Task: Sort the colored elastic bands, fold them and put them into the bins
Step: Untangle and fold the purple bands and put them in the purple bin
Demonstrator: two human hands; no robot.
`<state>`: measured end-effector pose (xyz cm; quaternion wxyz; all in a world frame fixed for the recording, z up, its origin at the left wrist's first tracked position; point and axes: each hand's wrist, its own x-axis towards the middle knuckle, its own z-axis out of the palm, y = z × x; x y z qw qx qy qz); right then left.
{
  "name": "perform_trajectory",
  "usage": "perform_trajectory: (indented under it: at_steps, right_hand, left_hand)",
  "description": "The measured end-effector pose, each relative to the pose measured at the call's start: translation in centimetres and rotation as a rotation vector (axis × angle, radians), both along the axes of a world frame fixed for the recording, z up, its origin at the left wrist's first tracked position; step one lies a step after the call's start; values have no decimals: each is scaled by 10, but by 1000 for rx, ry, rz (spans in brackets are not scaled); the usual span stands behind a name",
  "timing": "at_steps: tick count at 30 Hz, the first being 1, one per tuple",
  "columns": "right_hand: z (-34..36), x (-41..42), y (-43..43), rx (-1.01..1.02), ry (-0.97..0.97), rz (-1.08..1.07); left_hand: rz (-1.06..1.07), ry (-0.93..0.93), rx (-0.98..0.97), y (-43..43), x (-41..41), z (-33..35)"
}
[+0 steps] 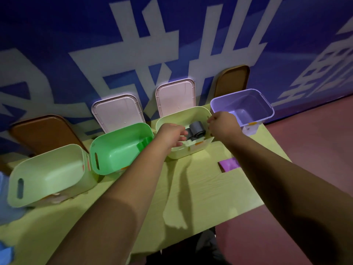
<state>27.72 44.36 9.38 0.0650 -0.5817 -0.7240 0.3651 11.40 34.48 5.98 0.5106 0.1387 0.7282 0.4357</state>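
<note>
blue wall (47, 25): white characters cropped, unreadable | purple bin (248, 104) sticker (252, 123): illegible

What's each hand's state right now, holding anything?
Left hand: looks open, fingers loose beside the grey bands in the pale bin.
Right hand: curled at that bin's rim; grip cannot be told.

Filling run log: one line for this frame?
state: gray bands in pale yellow bin | left hand: at bands, grip unclear | right hand: at bin rim, grip unclear | purple band: on table

Smooth, slightly glossy plastic bins (118, 148) stand on a matt wood-grain table (200, 192); gray band (197, 130) looks rubbery.
</note>
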Motion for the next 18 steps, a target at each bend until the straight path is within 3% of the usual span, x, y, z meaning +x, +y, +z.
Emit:
perform_trajectory:
  at_steps: [6,14,16,18]
  right_hand:
    - [-10,36,-51,53,-64,-80]
    - [-46,101,-76,-52,-125,-138]
    - [-63,116,-68,-19,-107,-187]
    - [-89,135,-60,143,-111,-199]
  left_hand:
    - [-95,-31,115,-26,31,11]
    - [-343,-21,-3,-37,98,-24]
    - [-369,40,-8,-30,115,-43]
    - [-396,172,23,-21,132,-69]
